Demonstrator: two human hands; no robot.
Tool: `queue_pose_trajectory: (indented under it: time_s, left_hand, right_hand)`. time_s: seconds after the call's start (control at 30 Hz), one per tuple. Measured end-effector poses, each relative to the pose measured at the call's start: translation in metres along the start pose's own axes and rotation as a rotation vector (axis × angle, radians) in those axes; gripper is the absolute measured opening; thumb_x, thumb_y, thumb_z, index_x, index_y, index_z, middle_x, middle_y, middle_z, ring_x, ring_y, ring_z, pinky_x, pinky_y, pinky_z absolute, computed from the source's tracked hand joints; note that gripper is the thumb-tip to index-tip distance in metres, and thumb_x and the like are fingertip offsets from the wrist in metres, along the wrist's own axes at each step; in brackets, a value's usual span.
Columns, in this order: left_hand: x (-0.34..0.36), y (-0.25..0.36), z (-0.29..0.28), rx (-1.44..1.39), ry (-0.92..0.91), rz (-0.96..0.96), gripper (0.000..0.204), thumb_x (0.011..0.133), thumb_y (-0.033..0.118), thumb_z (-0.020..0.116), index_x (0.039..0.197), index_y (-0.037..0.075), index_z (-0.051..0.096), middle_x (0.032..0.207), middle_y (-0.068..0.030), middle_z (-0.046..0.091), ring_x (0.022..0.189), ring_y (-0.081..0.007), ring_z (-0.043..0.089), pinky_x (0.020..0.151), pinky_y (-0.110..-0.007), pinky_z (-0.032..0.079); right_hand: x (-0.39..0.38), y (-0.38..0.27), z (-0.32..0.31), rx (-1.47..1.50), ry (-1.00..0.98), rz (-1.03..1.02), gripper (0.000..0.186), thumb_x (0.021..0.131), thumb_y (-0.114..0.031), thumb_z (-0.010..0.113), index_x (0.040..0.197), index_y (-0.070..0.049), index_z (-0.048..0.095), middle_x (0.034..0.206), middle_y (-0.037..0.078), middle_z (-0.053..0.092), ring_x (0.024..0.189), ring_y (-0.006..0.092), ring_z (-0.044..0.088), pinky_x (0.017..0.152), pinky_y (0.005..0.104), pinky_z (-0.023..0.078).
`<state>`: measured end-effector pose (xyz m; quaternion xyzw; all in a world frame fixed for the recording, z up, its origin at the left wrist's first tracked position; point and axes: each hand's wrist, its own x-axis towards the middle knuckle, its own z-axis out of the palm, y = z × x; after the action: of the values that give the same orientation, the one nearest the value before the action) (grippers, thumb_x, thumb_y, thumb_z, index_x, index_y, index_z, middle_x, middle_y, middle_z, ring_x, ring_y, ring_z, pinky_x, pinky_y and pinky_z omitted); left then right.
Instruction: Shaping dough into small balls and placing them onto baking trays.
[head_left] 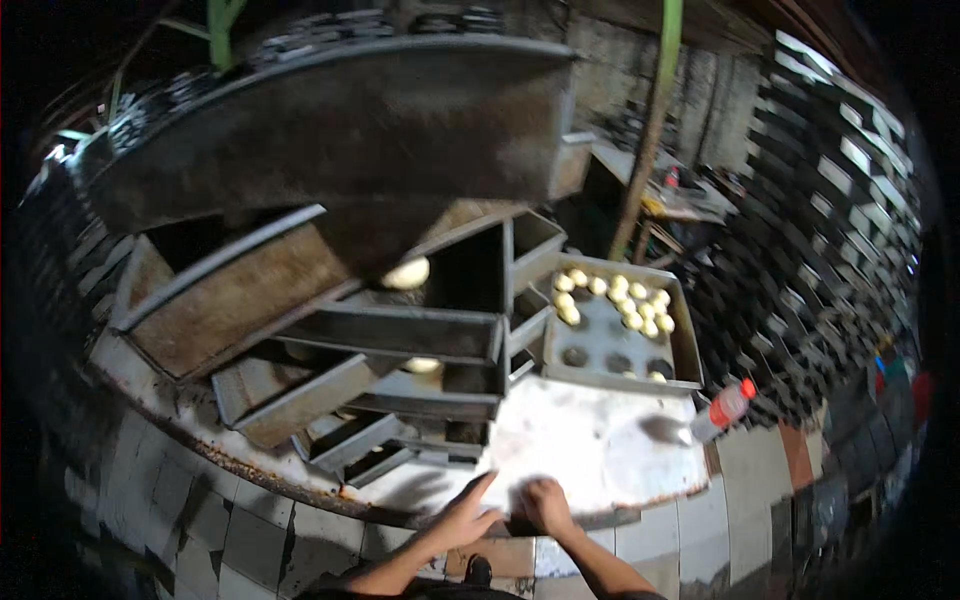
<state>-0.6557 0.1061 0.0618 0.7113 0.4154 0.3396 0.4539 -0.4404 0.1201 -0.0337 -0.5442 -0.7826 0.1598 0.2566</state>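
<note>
My left hand [465, 518] is over the front edge of the white worktop [585, 430], index finger and thumb apart, with nothing visible in it. Just to its right, my right hand [546, 506] is at the same edge with curled fingers; whatever it holds, if anything, is hidden. Stacked rusty metal pans [225, 310] fill the left, some with pale dough pieces [407, 270] inside. A square tray [690, 345] to the right bears several cream dough balls [633, 320]. A clear bottle with a red cap [725, 408] stands right of the hands.
A long dark metal pan [340, 115] rises behind the stack. A pole [645, 150] stands beside a small cluttered table [705, 205] at the back. Tall stacks of dark metal trays [820, 220] line the right. A tiled floor [645, 545] borders the worktop's front.
</note>
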Motion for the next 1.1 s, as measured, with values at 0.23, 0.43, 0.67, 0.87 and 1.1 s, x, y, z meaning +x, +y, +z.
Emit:
queue_pose_trajectory:
  time_s: [0.23, 0.43, 0.67, 0.87, 1.1]
  left_hand:
    - [-0.077, 0.174, -0.183, 0.651, 0.611, 0.641, 0.023, 0.082, 0.026, 0.055, 0.083, 0.005, 0.062, 0.089, -0.0125, 0.062, 0.089, -0.0242, 0.057, 0.083, -0.037, 0.044]
    - [-0.027, 0.271, -0.272, 1.000, 1.376, 0.739, 0.036, 0.086, 0.036, 0.044, 0.079, 0.002, 0.055, 0.082, -0.0114, 0.056, 0.080, -0.0238, 0.055, 0.076, -0.045, 0.041]
    - [-0.033, 0.231, -0.295, 0.648, 0.854, 1.079, 0.032, 0.088, 0.033, 0.042, 0.090, 0.006, 0.057, 0.081, -0.0101, 0.057, 0.081, -0.0248, 0.056, 0.081, -0.042, 0.039]
    - [-0.030, 0.230, -0.298, 0.734, 0.920, 1.156, 0.033, 0.089, 0.031, 0.038, 0.092, 0.004, 0.056, 0.082, -0.0113, 0.056, 0.083, -0.0252, 0.055, 0.083, -0.043, 0.038]
    - [-0.032, 0.227, -0.314, 0.748, 0.918, 1.269, 0.034, 0.091, 0.028, 0.033, 0.096, 0.001, 0.054, 0.084, -0.0126, 0.056, 0.084, -0.0257, 0.055, 0.086, -0.045, 0.037]
  right_hand:
    - [0.076, 0.065, -0.013, -0.094, 0.507, 0.104, 0.011, 0.068, -0.012, 0.057, 0.062, -0.004, 0.055, 0.065, 0.015, 0.052, 0.067, 0.0308, 0.048, 0.060, 0.0419, 0.037]
    - [0.000, 0.046, -0.014, -0.349, 0.076, -0.084, 0.025, 0.069, -0.024, 0.057, 0.090, -0.009, 0.059, 0.088, 0.009, 0.056, 0.086, 0.0333, 0.048, 0.068, 0.0430, 0.040]
    - [0.094, -0.095, -0.220, 0.806, -0.638, 0.189, 0.021, 0.079, -0.022, 0.057, 0.090, -0.004, 0.060, 0.085, 0.010, 0.061, 0.080, 0.0199, 0.058, 0.073, 0.0310, 0.046]
    - [0.266, -0.274, -0.465, 0.336, 0.695, -0.433, 0.034, 0.075, -0.032, 0.061, 0.087, -0.001, 0.053, 0.071, 0.001, 0.054, 0.064, 0.0129, 0.052, 0.060, 0.0256, 0.043]
    - [0.401, -0.331, -0.401, -0.475, -0.209, -0.568, 0.029, 0.078, -0.031, 0.058, 0.093, -0.007, 0.064, 0.086, 0.015, 0.062, 0.078, 0.0233, 0.060, 0.071, 0.0325, 0.047]
